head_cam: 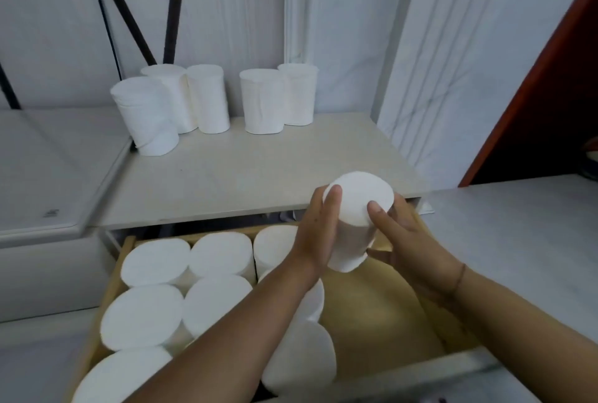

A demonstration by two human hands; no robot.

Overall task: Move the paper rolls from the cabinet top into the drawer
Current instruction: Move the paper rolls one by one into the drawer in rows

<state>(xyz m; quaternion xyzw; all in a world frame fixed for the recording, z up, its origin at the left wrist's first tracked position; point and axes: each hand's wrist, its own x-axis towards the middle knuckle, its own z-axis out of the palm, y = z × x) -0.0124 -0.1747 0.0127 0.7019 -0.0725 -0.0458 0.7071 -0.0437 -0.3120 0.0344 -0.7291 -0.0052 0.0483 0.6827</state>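
Observation:
I hold one white paper roll point(354, 208) upright between both palms, just past the cabinet top's front edge and above the open wooden drawer point(110, 292). My left hand point(318, 231) presses its left side and my right hand point(404, 240) its right side. Several rolls point(155, 261) stand upright in the drawer, packed in rows on its left and middle. The drawer's right part shows bare wood point(372, 321). Several more rolls point(262, 101) stand at the back of the cabinet top point(242, 176), in a left cluster and a right pair.
A white appliance lid point(48, 182) adjoins the cabinet on the left. Black rods point(119, 4) lean against the wall behind the rolls. A red-brown panel point(550, 95) rises at the right above a pale counter point(517, 224).

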